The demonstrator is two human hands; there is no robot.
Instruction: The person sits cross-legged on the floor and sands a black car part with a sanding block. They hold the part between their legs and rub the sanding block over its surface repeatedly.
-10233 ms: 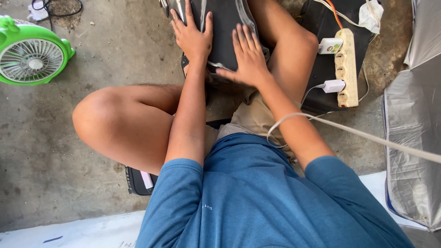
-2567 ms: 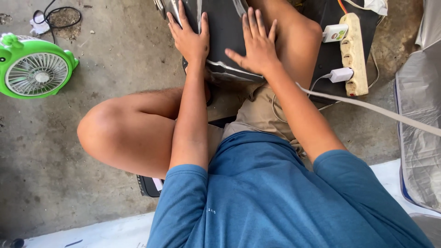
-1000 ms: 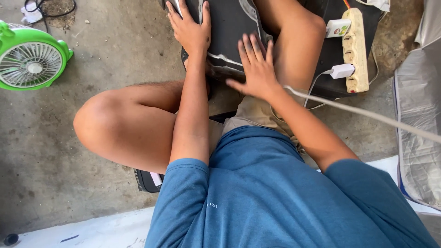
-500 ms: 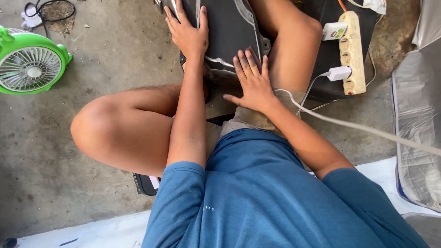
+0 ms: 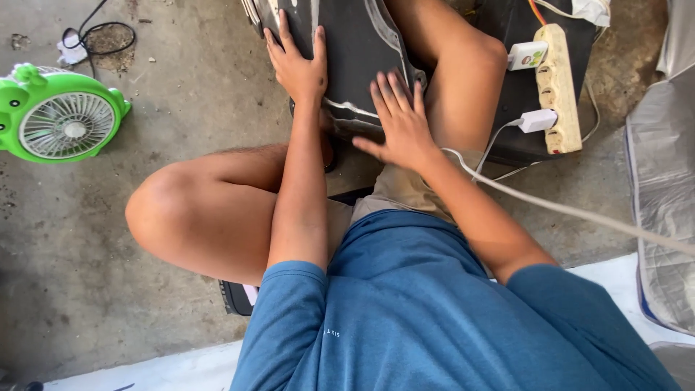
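I sit on a concrete floor with a dark flat panel (image 5: 355, 51) with pale edges lying between my legs. My left hand (image 5: 297, 65) rests flat on its left side, fingers spread and pointing away from me. Lower down, my right hand (image 5: 398, 123) presses flat on the panel's near right part, beside my right thigh. Neither hand grips anything. The panel's far end runs out of view at the top.
A small green fan (image 5: 61, 116) stands on the floor at the left, with a black cable (image 5: 101, 32) behind it. A cream power strip (image 5: 557, 87) with two white plugs lies on a black box at the right. A white cord (image 5: 565, 210) crosses my right arm. Grey quilted fabric (image 5: 662, 210) lies far right.
My right hand has slid down the panel towards me, from its upper right to its near right part. The left hand has stayed in place.
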